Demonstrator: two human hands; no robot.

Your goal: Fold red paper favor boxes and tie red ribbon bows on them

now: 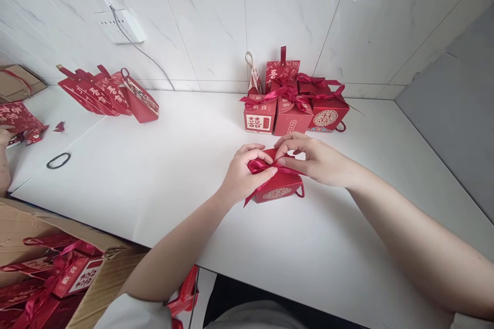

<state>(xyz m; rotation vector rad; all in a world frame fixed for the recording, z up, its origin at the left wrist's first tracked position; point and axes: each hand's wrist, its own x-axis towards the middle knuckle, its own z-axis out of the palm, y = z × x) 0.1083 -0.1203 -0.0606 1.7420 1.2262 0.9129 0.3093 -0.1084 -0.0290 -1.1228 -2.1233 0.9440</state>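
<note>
A red gift box [278,189] with a pale round emblem on its front stands on the white table in front of me. On its top lies a dark red ribbon [258,166], looped into a bow. My left hand [247,170] pinches the bow's left side between thumb and fingers. From the right, my right hand [309,158] has its thumb and fingertips closed on the ribbon near the knot. A twisted red cord handle [300,190] shows at the box's right side. The fingers cover part of the knot and the box top.
Several red gift boxes [293,113] with ribbons stand by the tiled wall. Red folded bags [111,93] lean in a row at back left. A black loop [58,160] lies left. An open carton [116,272] holds more boxes. Another person's hand [4,136] is at the left edge.
</note>
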